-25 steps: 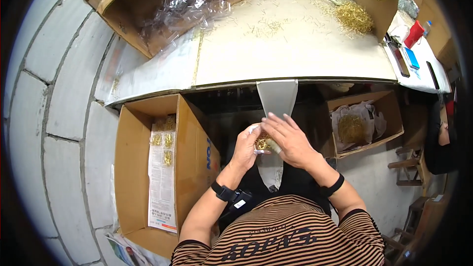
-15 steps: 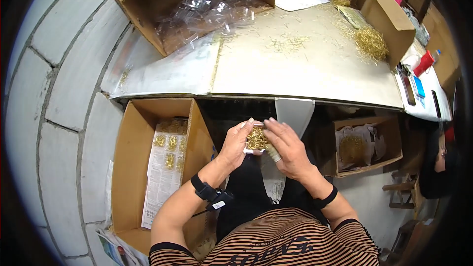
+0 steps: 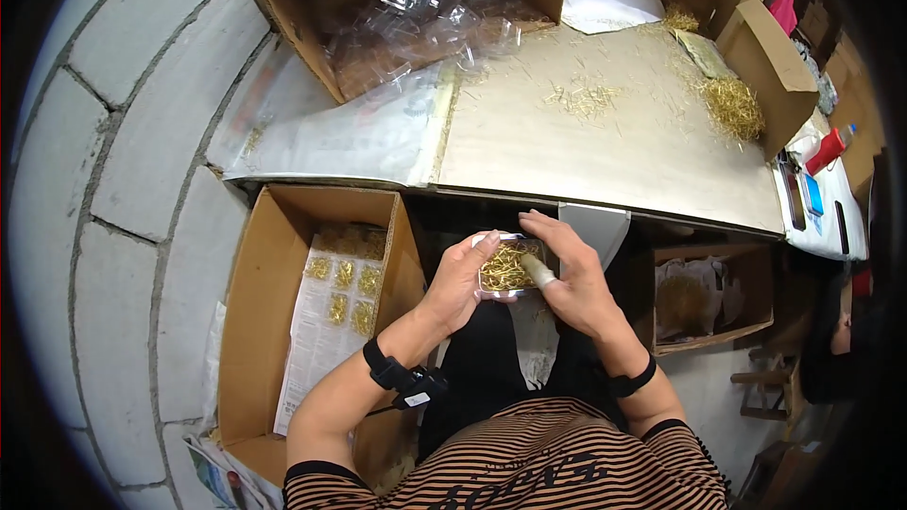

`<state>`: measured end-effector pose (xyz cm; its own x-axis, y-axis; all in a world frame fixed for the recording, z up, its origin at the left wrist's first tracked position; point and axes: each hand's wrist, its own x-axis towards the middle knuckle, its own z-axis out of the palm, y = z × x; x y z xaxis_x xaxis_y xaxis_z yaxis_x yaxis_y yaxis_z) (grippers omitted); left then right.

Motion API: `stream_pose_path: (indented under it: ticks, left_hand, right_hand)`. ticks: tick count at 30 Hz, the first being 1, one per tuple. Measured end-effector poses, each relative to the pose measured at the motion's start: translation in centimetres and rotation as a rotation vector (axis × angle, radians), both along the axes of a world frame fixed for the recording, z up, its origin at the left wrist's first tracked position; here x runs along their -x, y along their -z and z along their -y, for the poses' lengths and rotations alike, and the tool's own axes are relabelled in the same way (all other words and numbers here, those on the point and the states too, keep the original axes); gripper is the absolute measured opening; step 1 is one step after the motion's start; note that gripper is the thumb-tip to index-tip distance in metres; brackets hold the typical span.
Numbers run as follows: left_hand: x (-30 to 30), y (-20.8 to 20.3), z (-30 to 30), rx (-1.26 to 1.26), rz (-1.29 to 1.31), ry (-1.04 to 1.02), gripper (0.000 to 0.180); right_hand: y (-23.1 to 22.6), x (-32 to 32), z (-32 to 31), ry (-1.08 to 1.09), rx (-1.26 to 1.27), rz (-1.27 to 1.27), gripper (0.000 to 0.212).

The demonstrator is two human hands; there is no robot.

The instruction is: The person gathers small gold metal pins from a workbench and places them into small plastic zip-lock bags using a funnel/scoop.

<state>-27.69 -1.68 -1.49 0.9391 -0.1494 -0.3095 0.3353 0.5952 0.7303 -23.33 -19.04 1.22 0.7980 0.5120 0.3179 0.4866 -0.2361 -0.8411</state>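
Note:
My left hand (image 3: 454,285) is closed around the left side of a small clear plastic box (image 3: 487,294), thumb on its rim. Loose gold-coloured metal pins (image 3: 506,266), some looking bent, fill the box. My right hand (image 3: 578,276) is at the box's right side. Its thumb, in a pale cover (image 3: 538,270), touches the pins, while the fingers stretch out past the far edge. To the left, a cardboard box (image 3: 253,340) lined with newspaper holds several filled clear boxes (image 3: 344,274) in rows.
On the worktable (image 3: 529,156) ahead are scattered pins and a gold pin heap (image 3: 733,110). An open carton (image 3: 316,47) of clear plastic boxes stands at the far left. A smaller carton (image 3: 713,332) is low on the right, near a wooden stool (image 3: 763,380). A block wall (image 3: 128,170) bounds the left.
My right hand has shifted a little right, uncovering more of the pins. Its covered thumb has come onto them, and its fingers have lifted away from the rim. The view has shifted slightly.

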Motion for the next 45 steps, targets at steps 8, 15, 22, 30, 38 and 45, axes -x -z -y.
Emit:
stream_pose_path:
  ticks: [8,15,22,30,38,45]
  left_hand:
    - [0.5,-0.3,-2.9,-0.115,0.027,-0.141,0.026]
    - [3.0,-1.6,-8.1,-0.109,0.066,-0.263,0.035]
    - [9.5,1.1,-18.3,-0.322,-0.008,-0.685,0.042]
    - [18.9,14.0,-28.4,-0.471,-0.427,-1.011,0.025]
    - [19.3,23.5,-29.2,-0.202,-0.629,-1.348,0.018]
    - [15.8,23.2,-27.8,-0.631,-0.681,-1.005,0.012]
  right_hand:
    - [-0.4,1.5,-2.3,-0.142,0.368,0.491,0.049]
    - [-2.0,1.4,-3.9,-0.097,0.137,0.432,0.042]
    - [0.1,1.2,1.6,0.016,0.279,0.270,0.038]
    - [2.9,1.1,4.0,0.023,0.405,0.046,0.042]
    - [2.0,2.2,-0.2,-0.192,0.567,0.072,0.032]
    - [2.9,1.7,1.2,-0.099,0.655,0.046,0.028]
